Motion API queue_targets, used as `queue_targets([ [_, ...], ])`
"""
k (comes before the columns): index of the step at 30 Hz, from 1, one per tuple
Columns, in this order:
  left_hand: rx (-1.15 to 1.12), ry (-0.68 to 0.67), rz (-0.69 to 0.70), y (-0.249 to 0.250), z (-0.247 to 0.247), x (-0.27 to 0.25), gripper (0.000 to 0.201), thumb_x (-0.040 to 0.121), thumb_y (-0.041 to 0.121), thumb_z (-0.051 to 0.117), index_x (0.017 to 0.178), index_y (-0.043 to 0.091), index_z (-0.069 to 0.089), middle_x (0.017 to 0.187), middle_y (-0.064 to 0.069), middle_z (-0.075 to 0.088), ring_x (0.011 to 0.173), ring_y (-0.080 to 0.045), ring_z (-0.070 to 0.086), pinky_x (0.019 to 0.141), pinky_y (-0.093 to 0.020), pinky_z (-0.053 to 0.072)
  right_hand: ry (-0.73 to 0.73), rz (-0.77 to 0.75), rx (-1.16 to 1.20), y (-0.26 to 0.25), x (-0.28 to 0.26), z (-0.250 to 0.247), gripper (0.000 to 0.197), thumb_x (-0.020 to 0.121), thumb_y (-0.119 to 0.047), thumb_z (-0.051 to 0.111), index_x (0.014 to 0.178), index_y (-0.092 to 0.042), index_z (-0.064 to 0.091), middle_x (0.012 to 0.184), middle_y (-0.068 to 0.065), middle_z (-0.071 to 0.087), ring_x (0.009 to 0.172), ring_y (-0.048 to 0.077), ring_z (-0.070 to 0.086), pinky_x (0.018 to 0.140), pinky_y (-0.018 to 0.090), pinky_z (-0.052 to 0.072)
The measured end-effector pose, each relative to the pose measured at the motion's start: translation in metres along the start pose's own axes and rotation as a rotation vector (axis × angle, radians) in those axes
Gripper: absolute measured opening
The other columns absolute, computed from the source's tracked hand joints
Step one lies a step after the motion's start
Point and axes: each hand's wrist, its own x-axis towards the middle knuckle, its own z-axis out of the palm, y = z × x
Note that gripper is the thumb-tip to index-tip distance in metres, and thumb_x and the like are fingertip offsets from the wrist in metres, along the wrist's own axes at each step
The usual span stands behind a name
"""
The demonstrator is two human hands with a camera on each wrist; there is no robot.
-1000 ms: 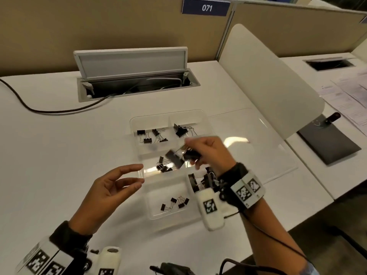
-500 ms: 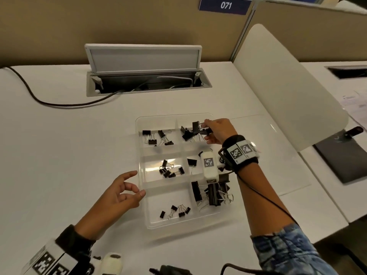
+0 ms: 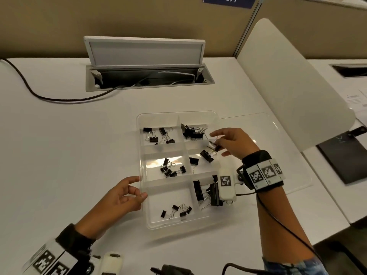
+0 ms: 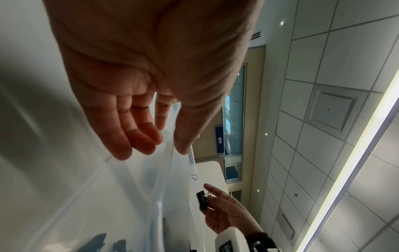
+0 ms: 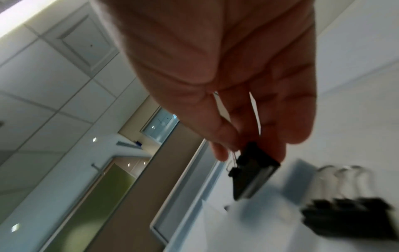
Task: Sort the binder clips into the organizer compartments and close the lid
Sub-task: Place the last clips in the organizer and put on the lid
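A clear six-compartment organizer [image 3: 141,155] lies on the white desk, and its clear lid [image 3: 268,155] lies open flat to the right. Black binder clips sit in every compartment, with large ones [image 3: 206,192] at the front right and a pile [image 3: 191,132] at the back right. My right hand [image 3: 217,142] pinches one black clip [image 3: 213,146] by its wire handles. It hangs over the divider between the back right and middle right compartments; the right wrist view shows this clip [image 5: 250,177] dangling. My left hand [image 3: 142,186] rests its thumb and fingertips against the organizer's outer left wall.
An open cable box [image 3: 149,76] with a raised flap sits in the desk behind, and a black cable [image 3: 39,94] runs left from it. A white divider panel [image 3: 294,86] stands to the right, with a dark pad [image 3: 345,157] on the neighbouring desk.
My right hand went from above the organizer's middle to the back right compartment, then drew back a little toward me, still with a clip. My left hand came up against the left wall.
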Motion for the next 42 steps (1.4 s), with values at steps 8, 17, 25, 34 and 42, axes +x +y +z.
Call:
queue_targets([
  [8, -0.010, -0.003, -0.011, 0.003, 0.005, 0.001, 0.088, 0.047, 0.067, 0.075, 0.122, 0.028, 0.050, 0.089, -0.004, 0.069, 0.088, -0.019, 0.071, 0.069, -0.018, 0.056, -0.010, -0.033, -0.124, 0.011, -0.013, 0.030, 0.044, 0.085, -0.007, 0.058, 0.127, -0.021, 0.050, 0.096, 0.010, 0.071, 0.085, 0.021, 0.067, 0.081, 0.028, 0.054],
  [17, -0.037, -0.038, -0.016, 0.000, 0.004, -0.003, 0.103, 0.035, 0.071, 0.077, 0.124, 0.031, 0.046, 0.087, -0.003, 0.070, 0.090, -0.021, 0.071, 0.077, -0.027, 0.058, 0.263, -0.035, -0.129, 0.035, -0.047, -0.008, 0.026, 0.086, -0.015, 0.060, 0.112, -0.017, 0.063, 0.091, 0.005, 0.071, 0.084, 0.017, 0.067, 0.087, 0.039, 0.054],
  [25, -0.070, -0.064, -0.041, 0.001, 0.009, -0.010, 0.106, 0.031, 0.070, 0.079, 0.124, 0.033, 0.042, 0.084, -0.001, 0.070, 0.088, -0.020, 0.071, 0.073, -0.026, 0.058, 0.186, 0.121, -0.038, 0.084, -0.104, -0.002, 0.030, 0.089, -0.024, 0.057, 0.115, -0.010, 0.062, 0.094, 0.007, 0.069, 0.085, 0.019, 0.065, 0.077, 0.030, 0.056],
  [34, -0.097, -0.057, -0.048, -0.002, 0.012, -0.019, 0.106, 0.032, 0.058, 0.087, 0.125, 0.029, 0.046, 0.082, -0.003, 0.068, 0.085, -0.021, 0.071, 0.071, -0.026, 0.058, 0.212, 0.097, -0.022, 0.094, -0.119, 0.025, 0.036, 0.094, -0.020, 0.048, 0.129, -0.013, 0.051, 0.097, 0.011, 0.068, 0.083, 0.021, 0.065, 0.070, 0.026, 0.057],
  [42, -0.100, 0.002, -0.035, -0.003, -0.010, -0.031, 0.093, 0.043, 0.051, 0.087, 0.125, 0.031, 0.047, 0.087, -0.008, 0.062, 0.080, -0.015, 0.071, 0.070, -0.027, 0.058, 0.192, 0.061, 0.004, 0.088, -0.128, 0.051, 0.039, 0.096, -0.020, 0.044, 0.135, -0.015, 0.044, 0.105, 0.012, 0.065, 0.088, 0.021, 0.062, 0.066, 0.019, 0.055],
])
